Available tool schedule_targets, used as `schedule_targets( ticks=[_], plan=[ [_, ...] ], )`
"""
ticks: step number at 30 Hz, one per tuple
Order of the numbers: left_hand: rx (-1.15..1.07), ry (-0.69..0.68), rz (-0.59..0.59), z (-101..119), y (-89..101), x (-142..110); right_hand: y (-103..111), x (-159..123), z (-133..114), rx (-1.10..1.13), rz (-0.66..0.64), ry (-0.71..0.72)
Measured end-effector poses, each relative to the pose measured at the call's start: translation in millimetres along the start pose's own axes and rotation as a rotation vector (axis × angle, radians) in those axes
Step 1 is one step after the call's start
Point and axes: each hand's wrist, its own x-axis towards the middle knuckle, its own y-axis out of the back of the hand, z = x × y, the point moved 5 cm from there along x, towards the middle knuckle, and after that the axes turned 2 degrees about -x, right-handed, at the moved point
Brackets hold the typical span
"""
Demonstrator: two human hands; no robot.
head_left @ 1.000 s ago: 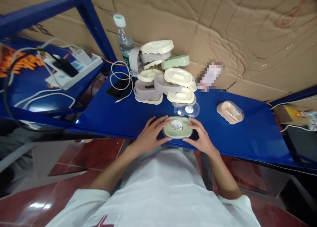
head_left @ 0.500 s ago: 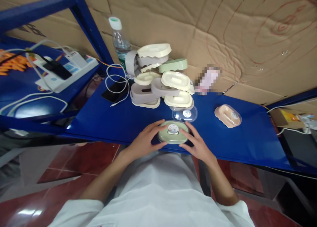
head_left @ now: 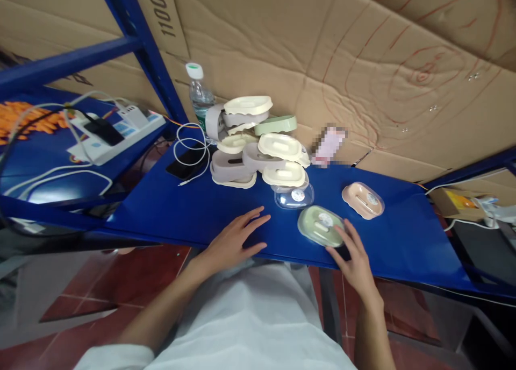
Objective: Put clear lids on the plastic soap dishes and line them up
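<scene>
My right hand grips the right end of a green soap box, thumb at the near edge and fingers on the clear lid, which bears a round label. The box is slightly tilted over the blue tabletop. Off to its left, my left hand is open above the table's front edge, its fingers apart and holding nothing. A clear lid with a round label lies just beyond the green box. Further right sits a pink soap box with a clear lid on it.
Cream, grey and green soap box parts are piled at the back. Beside them stand a water bottle and a phone under a coiled white cable. A power strip lies at left; a cardboard sheet backs the table.
The green soap box has moved right in my right hand, towards the pink one. My left hand has let go of it and stays at the left. The view has tilted up slightly.
</scene>
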Motion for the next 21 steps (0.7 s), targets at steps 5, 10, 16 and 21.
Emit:
schedule_targets(
  ticks=[5,10,16,21],
  plan=[
    [0.035,-0.016,0.048,1.2,-0.1,1.0,35.3,-5.8,56.3,-0.227,0.217,-0.088],
    [0.019,-0.083,0.129,7.1,13.7,2.2,51.7,41.2,59.0,-0.504,0.292,-0.029],
    [0.201,-0.005,0.573,-10.8,110.4,39.7,43.3,115.4,0.9,-0.291,0.095,0.246],
    [0.303,0.049,0.817,-46.1,188.7,90.4,4.4,150.8,-27.7,-0.199,0.003,0.380]
  ],
)
